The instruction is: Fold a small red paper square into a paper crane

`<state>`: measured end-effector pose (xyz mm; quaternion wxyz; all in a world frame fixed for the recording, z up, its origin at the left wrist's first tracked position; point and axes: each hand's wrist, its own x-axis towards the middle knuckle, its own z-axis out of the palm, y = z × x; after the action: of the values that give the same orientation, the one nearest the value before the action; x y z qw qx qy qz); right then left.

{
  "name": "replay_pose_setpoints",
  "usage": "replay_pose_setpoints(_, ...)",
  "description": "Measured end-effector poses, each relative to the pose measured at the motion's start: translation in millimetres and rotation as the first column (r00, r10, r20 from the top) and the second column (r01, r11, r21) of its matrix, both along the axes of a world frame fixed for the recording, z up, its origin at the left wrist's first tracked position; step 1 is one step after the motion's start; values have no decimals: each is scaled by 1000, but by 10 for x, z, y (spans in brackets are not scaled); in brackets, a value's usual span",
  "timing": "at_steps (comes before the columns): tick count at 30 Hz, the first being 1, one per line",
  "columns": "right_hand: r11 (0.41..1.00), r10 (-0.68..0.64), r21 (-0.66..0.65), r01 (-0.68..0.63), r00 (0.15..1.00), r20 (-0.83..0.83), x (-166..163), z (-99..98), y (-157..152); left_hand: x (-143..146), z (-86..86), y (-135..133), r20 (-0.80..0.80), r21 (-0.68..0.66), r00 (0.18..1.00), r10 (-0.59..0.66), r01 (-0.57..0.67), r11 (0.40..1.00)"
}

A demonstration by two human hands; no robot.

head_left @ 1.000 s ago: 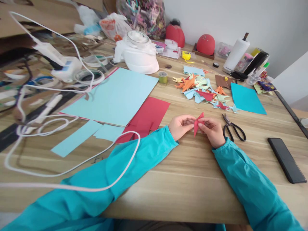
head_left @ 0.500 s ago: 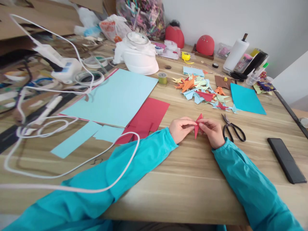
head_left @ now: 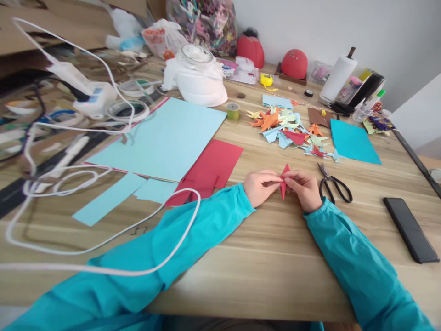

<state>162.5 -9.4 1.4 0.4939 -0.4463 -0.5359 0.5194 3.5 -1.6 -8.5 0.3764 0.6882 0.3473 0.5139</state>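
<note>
Between my two hands is a small folded piece of red paper (head_left: 284, 191), narrow and pointed at its top and bottom ends. My left hand (head_left: 260, 186) pinches its left side between thumb and fingertips. From the other side my right hand (head_left: 304, 187) pinches it too, and the fingers hide its middle. Black-handled scissors (head_left: 332, 183) lie just right of my right hand, blades pointing away. Beyond my hands sits a heap of folded paper cranes (head_left: 287, 131) in orange, blue, green, yellow and red.
Light blue sheets (head_left: 165, 138), red paper (head_left: 220, 161) and a blue strip (head_left: 110, 200) lie to the left. A white cable (head_left: 193, 230) loops across my left sleeve. A thread spool (head_left: 233, 111), a turquoise sheet (head_left: 354, 141) and a phone (head_left: 411, 230) lie around.
Both hands keep their pinch on the folded red paper. It has shifted very slightly right and toward me, along with my left hand. Other things stay in place.
</note>
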Motion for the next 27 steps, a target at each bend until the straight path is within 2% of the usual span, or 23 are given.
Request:
replay_pose_setpoints(3, 1000, 0, 27, 0, 1000, 10, 1, -5, 2, -3, 13, -2, 42, -55, 999, -19, 22, 998)
replay_pose_setpoints(7, 998, 4, 63, -7, 999, 36, -7, -18, -4, -1, 31, 12, 134, -195, 991, -24, 50, 980)
replay_pose_setpoints(15, 995, 19, 93, -25, 997, 74, -19, -28, -21, 11, 59, 50, 239, -495, 969, 71, 59, 867)
replay_pose_setpoints(22, 995, 8, 100, -18, 995, 99, -37, 14, -23, 23, 138, 52, 345, -587, 935, 81, 148, 796)
replay_pose_setpoints(27, 995, -20, 103, 8, 993, 118, -51, 26, -22, 25, 146, 58, 334, -575, 940, 70, 144, 805)
